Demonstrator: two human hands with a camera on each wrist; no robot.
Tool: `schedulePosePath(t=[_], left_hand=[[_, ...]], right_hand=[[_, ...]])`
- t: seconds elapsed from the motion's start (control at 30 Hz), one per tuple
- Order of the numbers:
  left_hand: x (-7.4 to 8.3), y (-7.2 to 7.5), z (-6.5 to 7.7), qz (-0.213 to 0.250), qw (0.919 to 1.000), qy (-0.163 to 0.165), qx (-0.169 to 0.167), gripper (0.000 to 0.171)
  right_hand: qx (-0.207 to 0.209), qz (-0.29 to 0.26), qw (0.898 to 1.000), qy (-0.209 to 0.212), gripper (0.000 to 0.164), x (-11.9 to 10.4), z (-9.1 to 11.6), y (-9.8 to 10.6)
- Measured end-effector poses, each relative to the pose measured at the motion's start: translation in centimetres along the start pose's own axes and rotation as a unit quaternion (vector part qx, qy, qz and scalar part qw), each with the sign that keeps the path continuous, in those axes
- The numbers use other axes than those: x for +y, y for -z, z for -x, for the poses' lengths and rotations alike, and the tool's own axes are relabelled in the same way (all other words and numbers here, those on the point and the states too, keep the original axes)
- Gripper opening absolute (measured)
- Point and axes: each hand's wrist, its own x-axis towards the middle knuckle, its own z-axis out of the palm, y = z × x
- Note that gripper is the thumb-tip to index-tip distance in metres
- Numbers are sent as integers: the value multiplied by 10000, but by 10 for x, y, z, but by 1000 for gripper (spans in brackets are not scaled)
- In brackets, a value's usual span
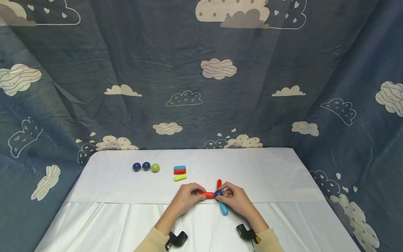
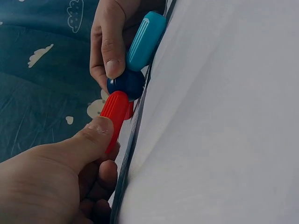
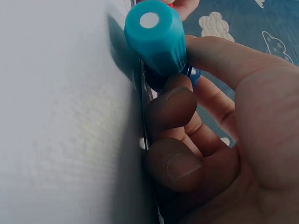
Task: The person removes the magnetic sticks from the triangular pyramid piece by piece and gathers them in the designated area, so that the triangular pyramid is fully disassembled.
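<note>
My left hand [image 1: 188,197] pinches a red magnetic stick [image 1: 208,195] between thumb and fingers. Its far end meets a dark blue ball [image 1: 218,193], which my right hand [image 1: 234,198] grips with thumb and fingers. Two more sticks meet that ball: a second red one [image 1: 219,183] pointing away and a light blue one [image 1: 223,208] pointing toward me. Close up in the left wrist view, the ridged red stick [image 2: 115,109] and light blue stick [image 2: 145,41] sit against the ball [image 2: 126,85]. A pale round spot marks the light blue stick's end [image 3: 154,35] in the right wrist view.
Farther left on the white-covered table [image 1: 110,189] lie two dark blue balls [image 1: 141,166] and a green ball [image 1: 155,168] in a row. Beside them are a light blue stick [image 1: 179,168], a red stick [image 1: 179,172] and a yellow-green stick [image 1: 180,177]. A cloud-printed curtain [image 1: 176,115] surrounds the table.
</note>
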Motion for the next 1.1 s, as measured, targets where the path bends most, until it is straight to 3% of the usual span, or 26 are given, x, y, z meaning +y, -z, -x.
schedulePosePath(t=[0.27, 0.5, 0.67, 0.87, 1.1], left_hand=[[-1, 3, 1, 411, 9990, 118, -96, 14], [-1, 9, 1, 557, 9978, 270, 246, 16], [-8, 31, 3, 210, 9965, 372, 723, 16], [-22, 56, 6, -254, 9888, 618, 1337, 15], [-32, 65, 5, -508, 9815, 872, 1626, 14]], right_hand=[[107, -125, 9998, -94, 24, -2, 0, 0], [95, -282, 9994, -151, 25, -1, 2, 0], [137, -284, 9994, -170, 25, -5, 1, -1], [132, -316, 9992, -187, 25, -8, 2, 0], [82, -396, 9991, -150, 26, -6, 3, 1]])
